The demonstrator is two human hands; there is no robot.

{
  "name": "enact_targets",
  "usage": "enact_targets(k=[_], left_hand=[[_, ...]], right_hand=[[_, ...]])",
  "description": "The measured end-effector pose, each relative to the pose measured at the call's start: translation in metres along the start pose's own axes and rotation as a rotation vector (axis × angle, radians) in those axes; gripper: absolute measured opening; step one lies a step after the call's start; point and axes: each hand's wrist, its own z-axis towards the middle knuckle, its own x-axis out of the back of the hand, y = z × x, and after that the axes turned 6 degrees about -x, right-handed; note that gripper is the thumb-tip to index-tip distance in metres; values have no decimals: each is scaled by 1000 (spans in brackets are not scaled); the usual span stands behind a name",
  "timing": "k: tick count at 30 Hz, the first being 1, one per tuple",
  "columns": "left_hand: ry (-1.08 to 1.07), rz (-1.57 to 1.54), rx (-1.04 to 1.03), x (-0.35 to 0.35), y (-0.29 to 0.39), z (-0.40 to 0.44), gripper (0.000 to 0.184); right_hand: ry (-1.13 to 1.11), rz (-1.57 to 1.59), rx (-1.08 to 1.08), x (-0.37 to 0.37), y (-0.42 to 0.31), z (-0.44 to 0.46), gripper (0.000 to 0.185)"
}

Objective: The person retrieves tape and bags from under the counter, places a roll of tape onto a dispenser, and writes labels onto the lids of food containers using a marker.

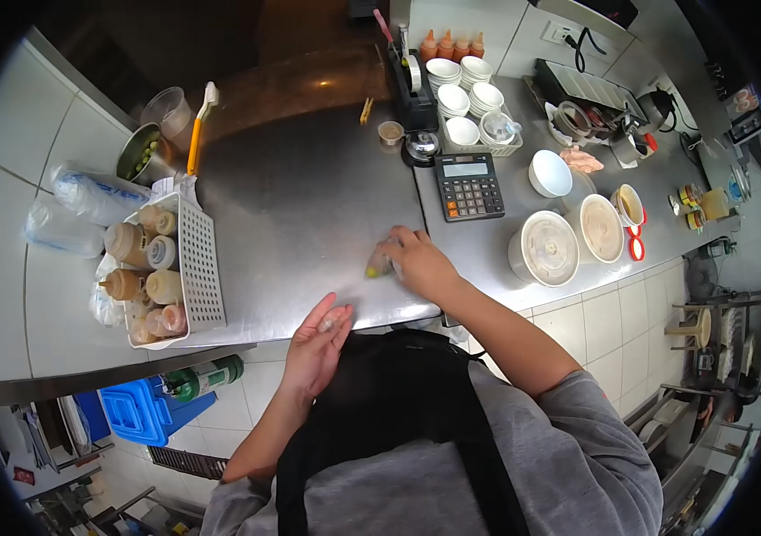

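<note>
My right hand (420, 263) is closed on a small clear bag (378, 263) with something yellow-green in it, at the steel counter (309, 205). Lower and to the left, near the counter's front edge, my left hand (319, 344) is turned palm up. Its fingers are curled around a small, pale, clear item (334, 319), too small to make out. The two hands are apart. A black calculator (470, 187) lies up and to the right of my right hand.
A white basket of sauce bottles (201, 263) stands at the left. Beyond the calculator are a bell (420, 147), a tape dispenser (412, 89) and stacked white bowls (456, 101). Lidded tubs (548, 250) stand at the right. A small cup (390, 133) sits at the back.
</note>
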Motion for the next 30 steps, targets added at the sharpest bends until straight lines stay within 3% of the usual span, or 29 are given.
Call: enact_targets(k=[3, 5, 7, 10, 12, 15, 17, 19, 21, 23, 25, 28, 30], left_hand=[[153, 109, -58, 25, 5, 3, 31], [146, 96, -132, 53, 8, 5, 23], [148, 84, -215, 61, 20, -4, 15], [265, 132, -288, 63, 33, -18, 15], [344, 426, -332, 93, 29, -26, 15], [336, 115, -208, 158, 19, -48, 16], [416, 7, -226, 172, 10, -70, 20], [568, 311, -224, 198, -7, -84, 19], [640, 374, -145, 244, -30, -99, 19], [703, 405, -109, 267, -44, -117, 21], [784, 425, -75, 284, -55, -127, 25], [840, 481, -127, 288, -67, -148, 31], [840, 659, -170, 280, -70, -159, 36]], right_hand=[[32, 11, -75, 1, 1, 20, 47], [8, 25, -85, 2, -3, 27, 47], [34, -221, -172, 6, -10, 25, 54], [22, -180, -52, 21, -39, 15, 66], [43, -146, -7, 25, -47, 9, 69], [38, 90, 55, 23, -39, 12, 60], [224, 201, 4, 26, -19, 29, 42], [402, 327, 11, 41, 7, 62, 24], [479, 621, -186, 47, 47, 103, 17], [616, 599, -320, 49, 102, 146, 16], [735, 308, -340, 64, 132, 172, 21], [608, 86, -504, 62, 185, 204, 39], [475, 268, -428, 40, 267, 243, 40]])
